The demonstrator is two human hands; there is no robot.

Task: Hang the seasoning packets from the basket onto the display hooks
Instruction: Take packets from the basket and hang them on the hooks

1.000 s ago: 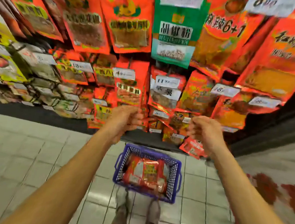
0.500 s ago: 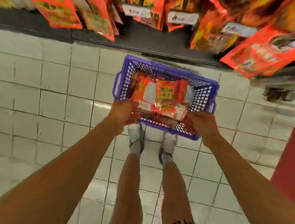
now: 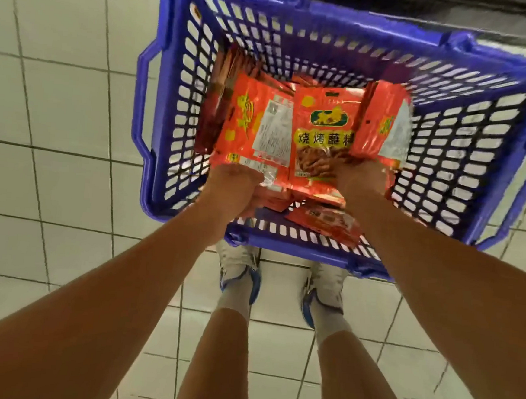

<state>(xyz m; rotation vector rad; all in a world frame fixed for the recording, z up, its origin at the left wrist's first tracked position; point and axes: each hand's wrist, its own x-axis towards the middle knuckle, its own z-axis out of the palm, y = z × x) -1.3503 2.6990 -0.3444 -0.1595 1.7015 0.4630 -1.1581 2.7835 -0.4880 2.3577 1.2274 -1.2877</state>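
A blue plastic basket (image 3: 465,171) stands on the tiled floor and holds several red-orange seasoning packets (image 3: 320,131). Both my hands are inside it. My left hand (image 3: 231,190) grips the near edge of a packet that shows its printed back (image 3: 257,129). My right hand (image 3: 362,179) holds the bottom of the packets on the right, among them one with a green logo and yellow lettering. One more packet (image 3: 326,220) lies flat on the basket floor between my wrists. The display hooks are out of view.
White floor tiles (image 3: 57,114) surround the basket. My own feet in white and blue shoes (image 3: 240,273) stand just behind its near rim. A dark strip (image 3: 459,4) runs along the top edge, beyond the basket.
The view has dropped from the hanging display to the floor. Both hands came down from the hooks into the basket and took hold of packets.
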